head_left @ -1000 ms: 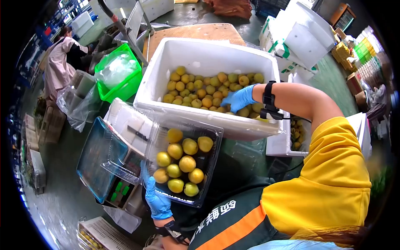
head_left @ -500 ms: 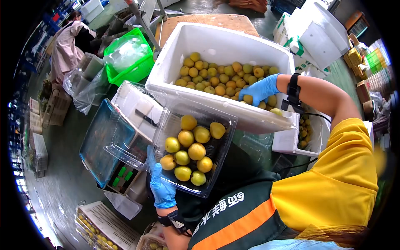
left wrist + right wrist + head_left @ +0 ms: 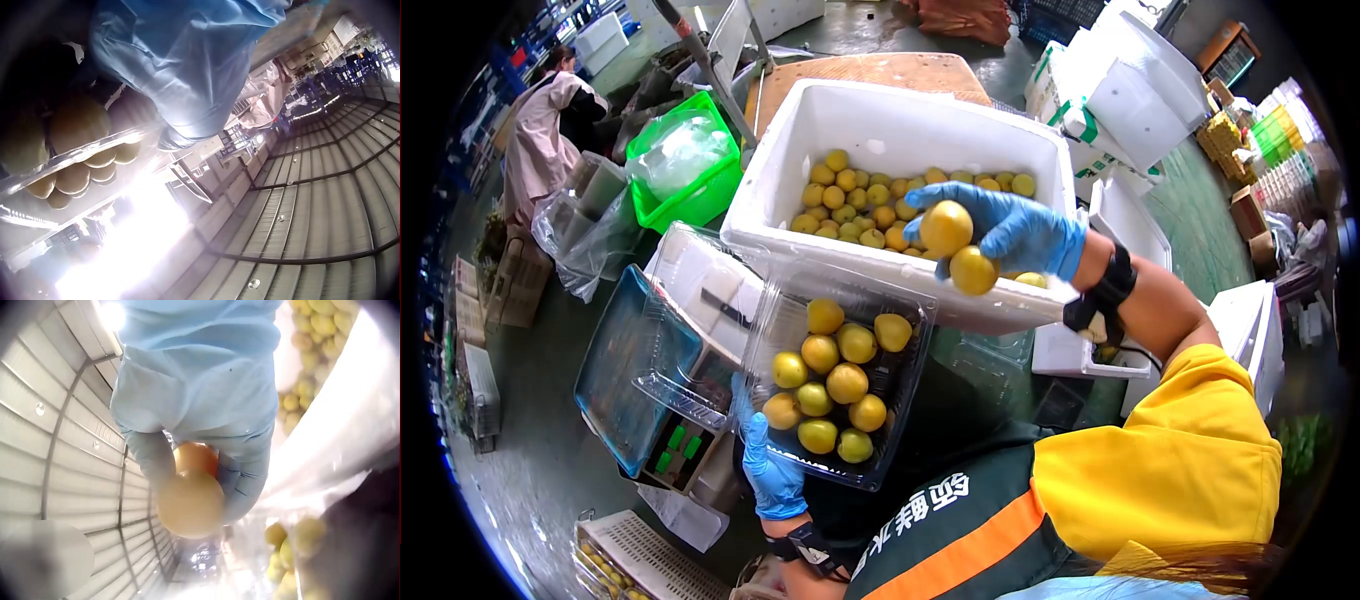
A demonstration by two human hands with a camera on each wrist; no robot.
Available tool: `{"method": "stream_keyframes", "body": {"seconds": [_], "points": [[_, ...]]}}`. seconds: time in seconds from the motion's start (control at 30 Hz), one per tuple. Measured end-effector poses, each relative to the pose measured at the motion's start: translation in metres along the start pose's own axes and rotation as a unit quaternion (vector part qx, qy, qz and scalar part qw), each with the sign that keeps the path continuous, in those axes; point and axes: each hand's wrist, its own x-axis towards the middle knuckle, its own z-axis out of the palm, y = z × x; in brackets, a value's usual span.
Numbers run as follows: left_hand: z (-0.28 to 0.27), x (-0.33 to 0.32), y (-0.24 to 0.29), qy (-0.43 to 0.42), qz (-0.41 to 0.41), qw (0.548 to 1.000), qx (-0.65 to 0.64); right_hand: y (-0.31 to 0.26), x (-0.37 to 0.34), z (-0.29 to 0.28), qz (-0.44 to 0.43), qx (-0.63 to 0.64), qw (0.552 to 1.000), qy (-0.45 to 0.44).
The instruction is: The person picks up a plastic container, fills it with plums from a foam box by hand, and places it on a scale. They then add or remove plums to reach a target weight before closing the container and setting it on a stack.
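Note:
My blue-gloved right hand [image 3: 1030, 232] holds two round yellow fruits, one [image 3: 946, 229] above the other [image 3: 974, 271], over the front wall of a white foam box [image 3: 850, 262]. In the right wrist view, the fingers curl around both held fruits [image 3: 190, 506]. Many similar fruits [image 3: 850, 200] lie inside the box. My gloved left hand [image 3: 772, 475] grips the near left edge of a clear plastic clamshell [image 3: 905, 385] with a dark bottom, its fingers partly hidden by it. Several yellow-green fruits [image 3: 846, 382] sit in the clamshell, and its transparent lid [image 3: 685, 350] hangs open leftward.
Left of the clamshell stands a scale with a blue-rimmed tray [image 3: 640, 370], beside a knife [image 3: 725, 308] on a white surface. A green basket [image 3: 685, 195] holds clear plastic. Another person [image 3: 540, 140] is at the far left. White foam boxes [image 3: 1135, 95] are stacked at the back right.
My right hand has come up out of the fruit in the foam box and moved toward the clamshell, now with two fruits in it. The left hand keeps its grip on the clamshell.

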Motion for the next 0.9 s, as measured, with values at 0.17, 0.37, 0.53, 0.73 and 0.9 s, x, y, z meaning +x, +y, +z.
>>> {"method": "stream_keyframes", "body": {"seconds": [0.17,0.37,0.53,0.73,0.9], "points": [[-0.020,0.001,-0.007,0.006,-0.003,1.000,-0.017,0.031,0.006,0.050,0.009,-0.015,1.000,0.010],[-0.009,-0.001,-0.002,0.009,0.009,1.000,-0.011,0.059,0.036,0.065,-0.046,-0.398,0.914,0.061],[-0.010,-0.001,-0.002,0.005,-0.018,0.998,-0.068,0.061,0.042,0.073,-0.129,-0.778,0.615,0.024],[-0.016,0.001,-0.007,0.036,0.003,0.999,-0.010,0.041,0.055,0.066,-0.180,-0.823,0.538,0.037],[-0.019,0.001,-0.005,0.011,0.004,1.000,0.007,-0.055,0.068,-0.074,0.099,-0.880,0.447,0.128]]}}
